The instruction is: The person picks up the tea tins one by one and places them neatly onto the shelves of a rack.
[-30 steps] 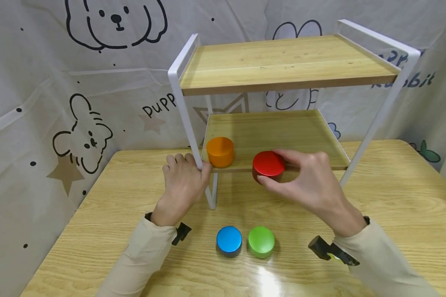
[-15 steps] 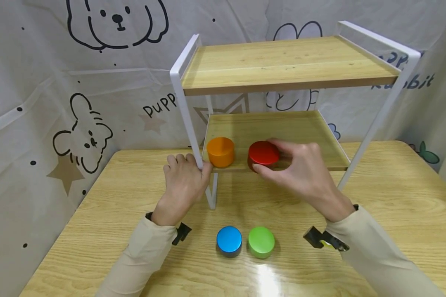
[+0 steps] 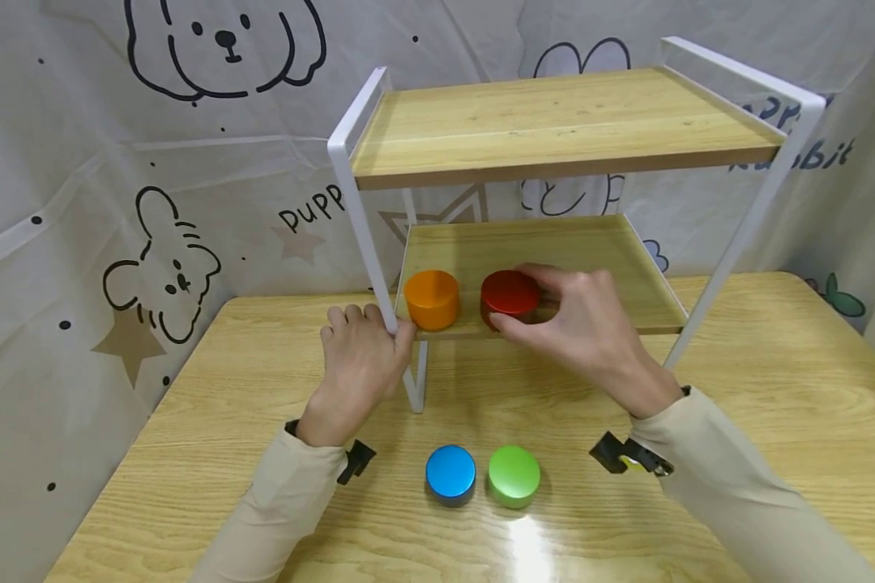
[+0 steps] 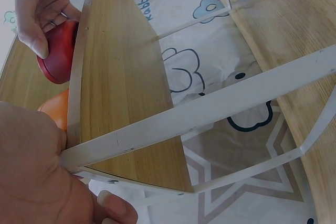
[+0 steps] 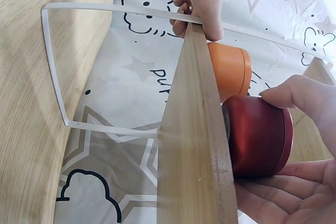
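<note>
A red round tin (image 3: pixel 510 296) is at the front edge of the middle shelf (image 3: pixel 539 251). My right hand (image 3: pixel 591 332) holds the tin between thumb and fingers; in the right wrist view the red tin (image 5: pixel 260 136) has its base at or very near the board. To its left, a small gap away, an orange round tin (image 3: pixel 432 300) stands on that shelf. At the rack's front left post (image 3: pixel 364 235), my left hand (image 3: pixel 360 364) grips the frame, its thumb by the shelf corner. Blue (image 3: pixel 450 474) and green (image 3: pixel 514 476) tins stand on the table.
The white-framed rack has a wooden top shelf (image 3: pixel 569 121) above the middle one. It stands on a wood-grain table (image 3: pixel 211 453). Behind hangs a pale cloth (image 3: pixel 262 162) printed with cartoon animals and stars.
My right hand has carried the red tin up, back and slightly left, from before the shelf's front edge to the shelf beside the orange tin. My left hand stays at the post.
</note>
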`<state>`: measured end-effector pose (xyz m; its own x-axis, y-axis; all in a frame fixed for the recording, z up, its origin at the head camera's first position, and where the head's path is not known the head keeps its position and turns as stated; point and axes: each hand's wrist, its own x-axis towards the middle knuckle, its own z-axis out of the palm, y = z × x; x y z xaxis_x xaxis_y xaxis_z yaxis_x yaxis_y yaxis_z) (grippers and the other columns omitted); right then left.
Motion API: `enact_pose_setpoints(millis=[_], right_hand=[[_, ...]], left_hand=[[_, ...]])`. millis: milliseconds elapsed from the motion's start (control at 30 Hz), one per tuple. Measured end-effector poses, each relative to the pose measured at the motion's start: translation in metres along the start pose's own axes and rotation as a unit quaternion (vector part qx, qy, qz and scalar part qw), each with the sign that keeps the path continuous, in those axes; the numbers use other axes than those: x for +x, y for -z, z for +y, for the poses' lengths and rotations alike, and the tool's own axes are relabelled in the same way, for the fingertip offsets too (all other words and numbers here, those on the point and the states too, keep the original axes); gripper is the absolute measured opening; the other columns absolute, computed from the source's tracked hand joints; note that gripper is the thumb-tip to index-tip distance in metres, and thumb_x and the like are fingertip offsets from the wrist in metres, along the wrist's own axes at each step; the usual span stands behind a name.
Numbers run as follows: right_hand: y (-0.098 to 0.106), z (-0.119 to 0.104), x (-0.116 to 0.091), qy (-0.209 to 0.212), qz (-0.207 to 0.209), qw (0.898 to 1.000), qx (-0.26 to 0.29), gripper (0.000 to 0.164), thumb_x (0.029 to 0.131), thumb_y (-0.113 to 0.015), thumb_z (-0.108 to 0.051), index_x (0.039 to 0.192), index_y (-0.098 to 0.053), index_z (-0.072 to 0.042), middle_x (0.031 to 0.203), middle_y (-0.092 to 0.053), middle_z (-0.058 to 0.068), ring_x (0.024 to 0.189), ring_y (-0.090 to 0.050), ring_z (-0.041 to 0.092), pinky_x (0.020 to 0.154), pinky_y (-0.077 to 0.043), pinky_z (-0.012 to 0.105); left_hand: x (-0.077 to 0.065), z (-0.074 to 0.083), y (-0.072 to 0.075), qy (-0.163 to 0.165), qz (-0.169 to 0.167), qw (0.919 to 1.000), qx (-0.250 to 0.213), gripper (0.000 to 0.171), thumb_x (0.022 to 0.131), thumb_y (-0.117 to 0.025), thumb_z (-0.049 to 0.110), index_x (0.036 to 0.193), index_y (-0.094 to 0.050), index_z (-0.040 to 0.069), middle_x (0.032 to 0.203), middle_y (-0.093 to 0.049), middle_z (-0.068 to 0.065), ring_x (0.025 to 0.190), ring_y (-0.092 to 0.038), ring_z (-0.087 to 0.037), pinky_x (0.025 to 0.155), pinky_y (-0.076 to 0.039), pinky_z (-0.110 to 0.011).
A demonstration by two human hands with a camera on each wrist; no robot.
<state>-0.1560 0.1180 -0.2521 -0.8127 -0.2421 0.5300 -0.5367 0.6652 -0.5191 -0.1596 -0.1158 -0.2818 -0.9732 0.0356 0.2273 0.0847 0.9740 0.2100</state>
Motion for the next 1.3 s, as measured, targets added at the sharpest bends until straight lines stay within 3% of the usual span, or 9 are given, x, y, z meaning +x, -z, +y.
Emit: enact_pose_setpoints(millis=[533,1300], right_hand=[[-0.0053,0.0035,0.0072,-0.029,-0.026,0.999,-0.009,0.043,0.079,-0.074,-0.029,0.110,-0.068,-0.001,0.097,-0.072,0.014,0.080,-0.069,0.025,0.068,-0.055,0.038],[-0.0080,0.0058,0.0092,-0.021,-0.034,0.999,-0.012,0.047,0.080,-0.074,-0.033,0.114,-0.067,-0.001,0.098,-0.071,0.014,0.080,-0.067,0.025,0.068,-0.053,0.037]], left_hand=[[-0.0009,-0.0007,-0.0009,-0.002,0.003,1.0000,-0.004,0.041,0.091,-0.029,0.035,0.073,-0.046,0.002,0.075,-0.044,-0.016,0.075,-0.038,-0.034,0.062,-0.031,-0.040],[-0.0009,-0.0014,0.0001,-0.002,-0.003,0.9998,-0.019,0.041,0.091,-0.028,0.034,0.072,-0.047,0.003,0.074,-0.044,-0.015,0.074,-0.038,-0.033,0.061,-0.031,-0.038]])
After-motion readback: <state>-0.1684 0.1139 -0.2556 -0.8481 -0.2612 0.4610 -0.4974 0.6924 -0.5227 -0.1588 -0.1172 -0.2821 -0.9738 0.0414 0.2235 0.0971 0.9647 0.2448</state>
